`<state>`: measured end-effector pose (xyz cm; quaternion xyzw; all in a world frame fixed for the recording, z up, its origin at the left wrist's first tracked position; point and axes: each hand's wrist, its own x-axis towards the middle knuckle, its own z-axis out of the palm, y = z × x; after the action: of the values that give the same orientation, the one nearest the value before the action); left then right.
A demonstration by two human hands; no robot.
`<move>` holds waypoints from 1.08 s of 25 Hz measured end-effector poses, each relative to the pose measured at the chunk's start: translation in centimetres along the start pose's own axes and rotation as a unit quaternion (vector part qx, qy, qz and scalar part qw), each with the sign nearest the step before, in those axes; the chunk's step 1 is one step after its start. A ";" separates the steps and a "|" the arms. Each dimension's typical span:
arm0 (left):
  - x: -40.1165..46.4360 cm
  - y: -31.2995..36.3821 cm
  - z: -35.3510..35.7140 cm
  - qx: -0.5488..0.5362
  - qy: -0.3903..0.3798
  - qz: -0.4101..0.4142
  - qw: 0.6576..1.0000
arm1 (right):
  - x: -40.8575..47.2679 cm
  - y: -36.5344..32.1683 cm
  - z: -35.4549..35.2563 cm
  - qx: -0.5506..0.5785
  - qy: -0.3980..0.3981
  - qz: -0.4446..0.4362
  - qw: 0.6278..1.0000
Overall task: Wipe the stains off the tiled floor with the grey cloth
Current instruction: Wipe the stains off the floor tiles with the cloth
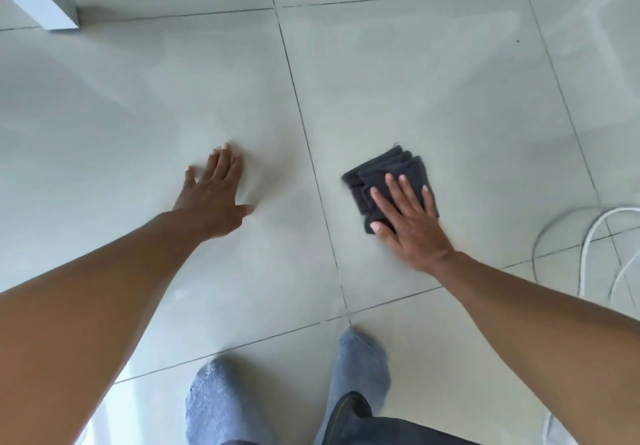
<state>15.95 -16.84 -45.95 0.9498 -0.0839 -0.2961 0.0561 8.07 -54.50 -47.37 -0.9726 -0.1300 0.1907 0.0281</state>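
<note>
Head view, nearest first: two grey socks on the tiled floor. Beyond, the right hand presses flat, fingers spread, on the folded grey cloth; wiping seems underway. The left hand braces, open and empty. Next likely needs firm strokes. No containers; white cable nearby.

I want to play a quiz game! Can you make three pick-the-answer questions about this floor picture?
1. Where is the grey cloth?
A. under the right hand
B. under the left hand
C. on a sock

2. What colour are the socks?
A. red
B. blue-grey
C. yellow

3. How is the left hand?
A. clenched in a fist
B. holding a cable
C. flat and empty on the tile

Answers:
1 A, the right hand presses on the cloth.
2 B, both feet show blue-grey socks.
3 C, its fingers are spread on the bare tiled floor.
</note>
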 end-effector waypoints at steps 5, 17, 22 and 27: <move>0.2 0.3 0.0 -0.010 -0.003 0.009 1.000 | 15.3 -1.5 -5.8 0.131 0.009 0.295 0.946; -1.4 -1.8 0.1 -0.074 0.069 -0.066 0.993 | -3.4 -2.7 0.8 -0.026 -0.008 -0.093 0.995; -0.8 -2.1 0.2 -0.077 0.039 -0.069 0.994 | 10.4 -0.5 -4.0 0.090 -0.007 0.200 0.976; -0.5 -2.1 -0.3 -0.078 0.013 -0.071 0.994 | 18.1 -10.9 -5.3 0.104 -0.004 0.181 0.978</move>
<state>16.00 -14.68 -45.76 0.9497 0.0081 -0.2929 0.1102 23.64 -39.19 -47.92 -0.9711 0.0682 0.2087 0.0932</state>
